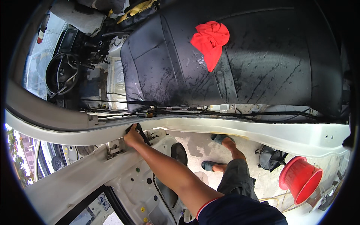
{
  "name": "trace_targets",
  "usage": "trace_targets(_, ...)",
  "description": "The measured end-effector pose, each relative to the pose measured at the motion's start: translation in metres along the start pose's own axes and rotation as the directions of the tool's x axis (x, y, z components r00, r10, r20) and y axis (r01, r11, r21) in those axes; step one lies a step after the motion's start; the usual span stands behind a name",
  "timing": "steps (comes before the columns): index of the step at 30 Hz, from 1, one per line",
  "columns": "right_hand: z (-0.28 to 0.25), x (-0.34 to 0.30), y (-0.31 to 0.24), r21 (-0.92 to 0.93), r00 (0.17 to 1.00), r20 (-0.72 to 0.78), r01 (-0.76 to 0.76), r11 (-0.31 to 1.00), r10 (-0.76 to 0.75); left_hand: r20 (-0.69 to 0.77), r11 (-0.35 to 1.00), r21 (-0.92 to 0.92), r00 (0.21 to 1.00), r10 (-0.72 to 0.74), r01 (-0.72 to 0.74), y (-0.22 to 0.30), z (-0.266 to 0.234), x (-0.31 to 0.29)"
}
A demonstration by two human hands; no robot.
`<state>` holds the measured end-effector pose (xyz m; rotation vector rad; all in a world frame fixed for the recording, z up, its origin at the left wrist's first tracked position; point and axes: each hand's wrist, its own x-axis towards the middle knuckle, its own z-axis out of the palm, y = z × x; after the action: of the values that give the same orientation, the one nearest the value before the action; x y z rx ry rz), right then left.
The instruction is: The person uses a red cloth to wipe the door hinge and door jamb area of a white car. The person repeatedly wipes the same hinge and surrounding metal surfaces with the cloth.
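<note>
My right arm reaches across from the lower right to the gap between the car's white door frame and an opened door. There my right hand is closed around or against a short, elongated black piece; whether it is a tool or part of the car I cannot tell. A metal door hinge sits beside the wrist. At the bottom edge only a sliver of skin shows, perhaps fingertips of my left hand, low on the door. The door's inner panel is bare, with holes and plugs.
A red cloth lies on the wet black seat. Black wiring runs along the sill. The steering wheel is at the far left. A red spool-shaped stand and a black motor-like unit stand on the floor, right of my legs.
</note>
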<state>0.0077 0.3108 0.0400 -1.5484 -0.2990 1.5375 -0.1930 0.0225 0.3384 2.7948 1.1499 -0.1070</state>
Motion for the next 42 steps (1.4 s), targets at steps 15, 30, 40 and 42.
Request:
trace_targets(15, 0.005, 0.005, 0.001, -0.077, 1.000, -0.016, -0.020, 0.997, 0.019, 0.002, 1.000, 0.011, 1.000, 0.000, 0.000, 0.001, -0.001, -0.002)
trace_targets(30, 0.022, 0.010, -0.005, 0.158, 0.996, -0.047, -0.061, 0.986, 0.070, -0.010, 0.999, -0.039, 1.000, 0.002, -0.003, 0.000, 0.002, -0.007)
trace_targets(40, 0.020, -0.055, -0.045, 0.223, 0.912, 0.182, 0.326, 0.919, -0.368, 0.009, 0.998, -0.047, 0.999, -0.043, 0.043, -0.002, 0.004, -0.012)
trace_targets(42, 0.016, -0.051, -0.044, 0.268, 0.984, 0.067, 0.143, 0.953, -0.167, 0.029, 0.999, -0.044, 0.999, -0.022, 0.023, -0.002, 0.004, -0.012)
